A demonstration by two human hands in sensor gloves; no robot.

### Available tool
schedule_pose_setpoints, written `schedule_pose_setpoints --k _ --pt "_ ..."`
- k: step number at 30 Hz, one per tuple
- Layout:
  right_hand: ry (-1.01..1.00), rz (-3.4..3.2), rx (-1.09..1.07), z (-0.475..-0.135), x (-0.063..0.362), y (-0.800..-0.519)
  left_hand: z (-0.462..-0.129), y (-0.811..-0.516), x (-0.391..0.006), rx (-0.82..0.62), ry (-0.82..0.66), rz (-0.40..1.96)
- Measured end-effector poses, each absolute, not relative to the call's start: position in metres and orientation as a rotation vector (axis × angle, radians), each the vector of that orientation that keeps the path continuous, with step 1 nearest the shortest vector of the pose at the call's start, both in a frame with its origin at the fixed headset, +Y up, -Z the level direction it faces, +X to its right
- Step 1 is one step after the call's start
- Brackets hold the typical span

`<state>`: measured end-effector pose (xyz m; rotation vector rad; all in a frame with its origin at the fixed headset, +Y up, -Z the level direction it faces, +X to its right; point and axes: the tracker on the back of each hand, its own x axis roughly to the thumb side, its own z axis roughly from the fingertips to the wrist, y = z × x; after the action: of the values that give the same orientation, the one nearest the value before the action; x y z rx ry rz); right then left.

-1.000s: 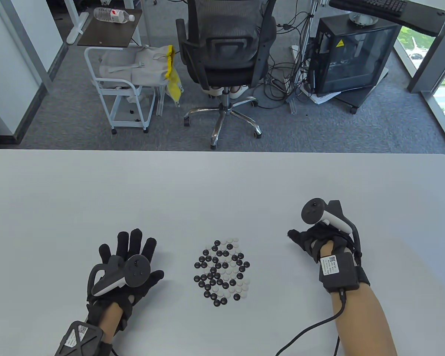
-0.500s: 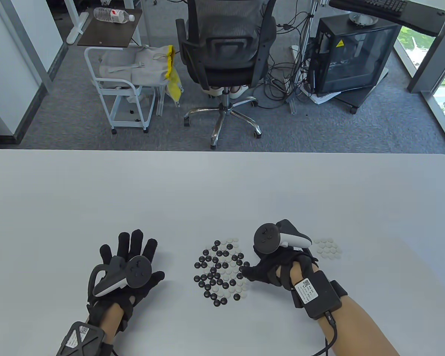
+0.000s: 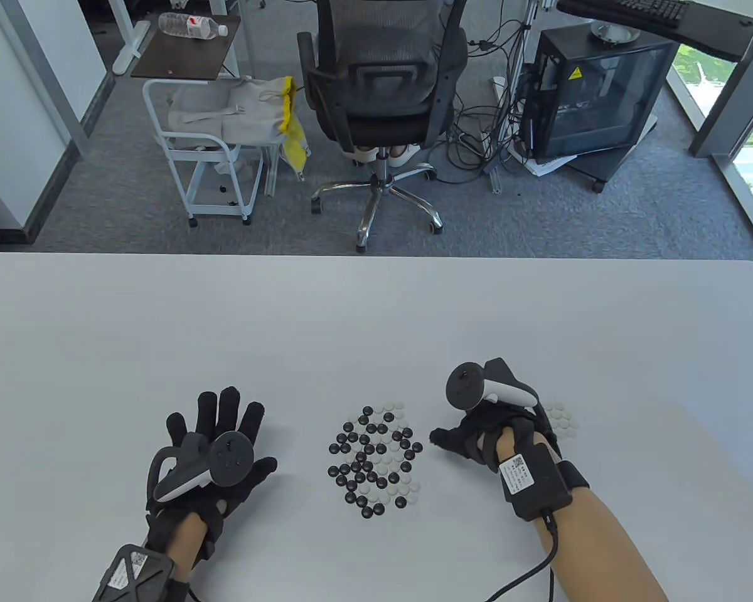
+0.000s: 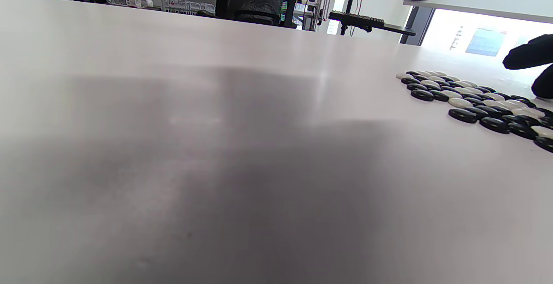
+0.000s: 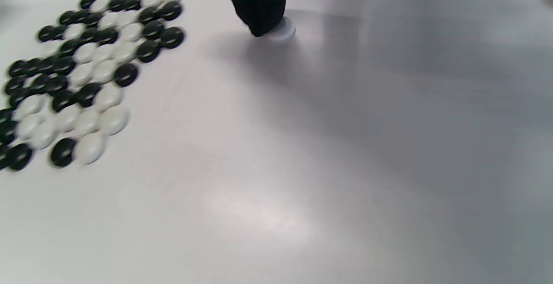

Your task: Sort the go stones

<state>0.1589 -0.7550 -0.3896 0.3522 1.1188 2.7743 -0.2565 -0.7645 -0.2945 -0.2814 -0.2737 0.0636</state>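
A mixed pile of black and white Go stones [image 3: 376, 461] lies on the white table [image 3: 376, 313] between my hands; it also shows in the right wrist view [image 5: 86, 72] and the left wrist view [image 4: 475, 100]. My left hand [image 3: 223, 433] lies flat to the pile's left with its fingers spread, holding nothing. My right hand [image 3: 458, 439] is just right of the pile. One straight finger [image 5: 259, 3] presses down on a single white stone [image 5: 286, 31], apart from the pile. A small group of white stones [image 3: 563, 419] lies behind the right hand, partly hidden.
Beyond the table's far edge stand an office chair [image 3: 376, 94], a white trolley [image 3: 207, 157] and a computer case [image 3: 596, 94] with cables on the floor. The right wrist's cable [image 3: 527, 570] trails toward the table's near edge.
My right hand came left from the white group to the pile's right edge, then drew back to the right with a white stone under its finger. The left hand has stayed still.
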Motion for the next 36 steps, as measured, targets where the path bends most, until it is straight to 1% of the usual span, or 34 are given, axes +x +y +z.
schedule_pose_setpoints --k 5,9,16,22,26,29,34,36 --pt "1.04 2.78 0.115 -0.403 0.197 -0.756 -0.294 -0.764 -0.257 -0.281 -0.273 0.065" --pt "0.971 2.765 0.02 -0.406 0.217 -0.758 -0.294 -0.764 -0.257 -0.281 -0.273 0.065" --pt "0.945 2.776 -0.097 -0.405 0.239 -0.757 -0.294 -0.764 -0.257 -0.283 -0.273 0.062" --pt "0.926 2.763 -0.139 -0.405 0.25 -0.758 -0.294 -0.764 -0.257 -0.285 -0.273 0.062" --pt "0.914 2.77 -0.096 -0.403 0.246 -0.754 -0.294 -0.764 -0.257 -0.286 -0.273 0.062" --pt "0.916 2.778 -0.003 -0.401 0.232 -0.746 -0.294 -0.764 -0.257 -0.286 -0.273 0.062" --pt "1.071 2.73 0.309 -0.384 0.188 -0.735 -0.295 -0.765 -0.256 -0.3 -0.265 0.054" --pt "1.096 2.693 0.423 -0.374 0.17 -0.733 -0.295 -0.766 -0.256 -0.302 -0.264 0.052"
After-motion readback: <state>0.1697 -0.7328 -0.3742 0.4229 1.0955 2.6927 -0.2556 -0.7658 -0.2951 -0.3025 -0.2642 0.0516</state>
